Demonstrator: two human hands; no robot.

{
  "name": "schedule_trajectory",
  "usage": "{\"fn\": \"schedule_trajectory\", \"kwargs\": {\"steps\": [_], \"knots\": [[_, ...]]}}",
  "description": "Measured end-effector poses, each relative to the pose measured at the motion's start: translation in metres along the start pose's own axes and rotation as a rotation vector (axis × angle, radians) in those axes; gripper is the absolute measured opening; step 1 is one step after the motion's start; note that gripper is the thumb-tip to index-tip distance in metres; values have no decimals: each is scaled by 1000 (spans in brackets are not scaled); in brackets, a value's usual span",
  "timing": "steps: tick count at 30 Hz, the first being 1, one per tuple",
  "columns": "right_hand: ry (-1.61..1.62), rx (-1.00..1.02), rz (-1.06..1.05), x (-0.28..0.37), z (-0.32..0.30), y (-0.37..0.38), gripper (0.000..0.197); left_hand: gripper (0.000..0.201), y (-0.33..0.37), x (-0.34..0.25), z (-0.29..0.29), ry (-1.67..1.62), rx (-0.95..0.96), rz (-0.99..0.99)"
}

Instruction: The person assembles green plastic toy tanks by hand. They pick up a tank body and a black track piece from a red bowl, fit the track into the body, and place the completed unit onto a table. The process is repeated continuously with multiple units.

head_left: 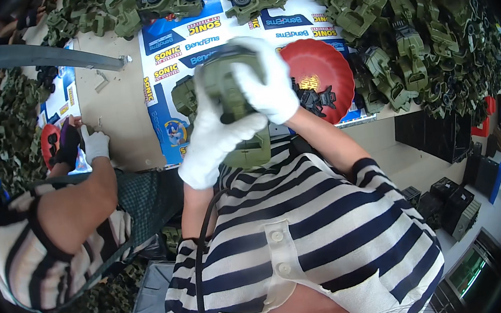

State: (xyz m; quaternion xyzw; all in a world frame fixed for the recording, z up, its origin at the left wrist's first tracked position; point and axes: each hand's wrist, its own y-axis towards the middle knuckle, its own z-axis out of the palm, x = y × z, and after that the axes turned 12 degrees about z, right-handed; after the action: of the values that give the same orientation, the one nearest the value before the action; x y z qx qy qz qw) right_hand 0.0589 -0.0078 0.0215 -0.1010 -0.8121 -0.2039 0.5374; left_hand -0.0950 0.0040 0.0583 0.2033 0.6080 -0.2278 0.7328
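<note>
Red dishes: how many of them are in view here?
2: one red dish just right of the person's right hand, another red dish at far left, by a co-worker's white-gloved hand. More may be hidden.

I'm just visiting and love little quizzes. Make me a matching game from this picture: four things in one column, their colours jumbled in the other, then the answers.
Things
1. Scalloped dish
2. Parts lying in that dish
3. Held toy vehicle
4. Camera wearer's gloves

Colours
A. Black
B. White
C. Red
D. Olive green

Pairs: 1-C, 2-A, 3-D, 4-B
</note>
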Motion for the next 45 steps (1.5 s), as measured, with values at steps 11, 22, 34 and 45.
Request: {"fn": "schedule_trajectory", "kwargs": {"steps": [11, 22, 34, 45], "knots": [[-305, 497, 833, -85, -24, 16, 82, 78, -56, 39, -66, -85, -373, 0], [-77, 452, 959, -63, 10, -7, 115, 93, -64, 117, -126, -307, -161, -332], [-60, 575, 856, -90, 20, -22, 110, 89, -100, 129, -151, -343, -188, -339], [250, 759, 1021, -120, 42, -39, 98, 51, -117, 129, -156, -439, -365, -401]]}}
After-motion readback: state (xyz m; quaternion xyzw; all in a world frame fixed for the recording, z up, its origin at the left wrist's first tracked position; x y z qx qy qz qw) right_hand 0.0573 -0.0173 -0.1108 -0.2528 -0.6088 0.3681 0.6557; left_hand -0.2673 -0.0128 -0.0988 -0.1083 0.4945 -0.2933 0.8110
